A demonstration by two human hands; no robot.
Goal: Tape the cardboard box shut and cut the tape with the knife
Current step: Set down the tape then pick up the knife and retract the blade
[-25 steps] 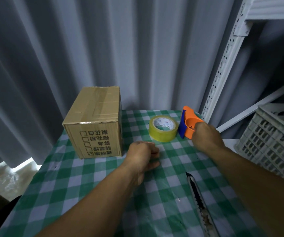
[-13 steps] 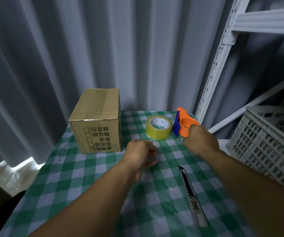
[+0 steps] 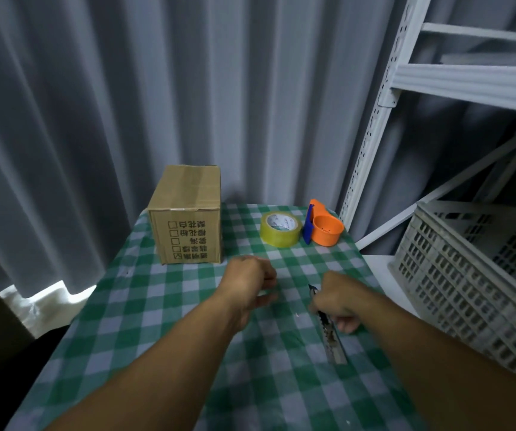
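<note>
A closed cardboard box (image 3: 188, 216) stands at the back left of the table with printed characters on its near side. To its right lies a yellowish tape roll (image 3: 280, 230), touching an orange and blue tape dispenser (image 3: 325, 228). The utility knife (image 3: 331, 337) lies on the cloth at the front right. My right hand (image 3: 337, 303) is down on the knife's front half, with fingers on one side and thumb on the other; the tip pokes out beyond the knuckles. My left hand (image 3: 247, 284) hovers in a loose fist near the middle, holding nothing.
A green checked cloth (image 3: 163, 321) covers the table. A grey plastic crate (image 3: 474, 275) stands close on the right. A white metal shelf rack (image 3: 371, 135) rises behind it, and grey curtains hang at the back and left.
My right hand has left the orange dispenser, come back toward me and closed around the knife. My left hand has hardly moved. The camera view has tilted up and back.
</note>
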